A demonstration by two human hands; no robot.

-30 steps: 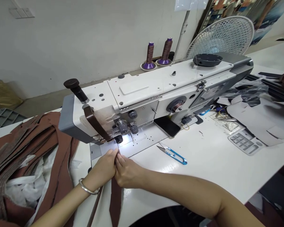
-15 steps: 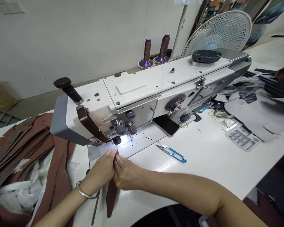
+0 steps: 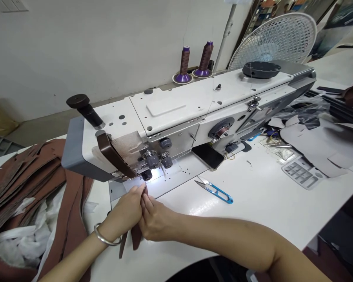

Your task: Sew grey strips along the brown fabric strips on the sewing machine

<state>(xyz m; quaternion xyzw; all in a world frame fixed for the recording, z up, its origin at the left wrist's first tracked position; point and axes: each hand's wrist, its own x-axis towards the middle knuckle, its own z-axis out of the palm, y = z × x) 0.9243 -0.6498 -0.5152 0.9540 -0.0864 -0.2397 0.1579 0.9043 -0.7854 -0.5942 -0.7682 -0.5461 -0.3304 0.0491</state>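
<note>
A brown strip of material [image 3: 137, 237] hangs below my hands, its upper end close under the head of a white sewing machine [image 3: 114, 121]. My left hand [image 3: 131, 205], with a silver bangle at the wrist, pinches the strip near the lit needle area. Right beside it, my right hand [image 3: 155, 219] has its fingers closed on the same strip, touching the left. A second narrow dark end shows under the left wrist. The needle itself is hidden behind the machine's parts.
Blue thread snips [image 3: 214, 191] lie right of the hands, and a phone [image 3: 208, 156] rests by the machine bed. Brown cut pieces [image 3: 73, 219] are heaped at left. Thread spools [image 3: 184, 64] and a fan [image 3: 276, 39] stand behind; pale scraps [image 3: 308, 143] lie at right.
The strip's hanging ends have drawn up toward the machine, with less length showing below my hands. Both hands stay nearly in place, and the view has shifted slightly.
</note>
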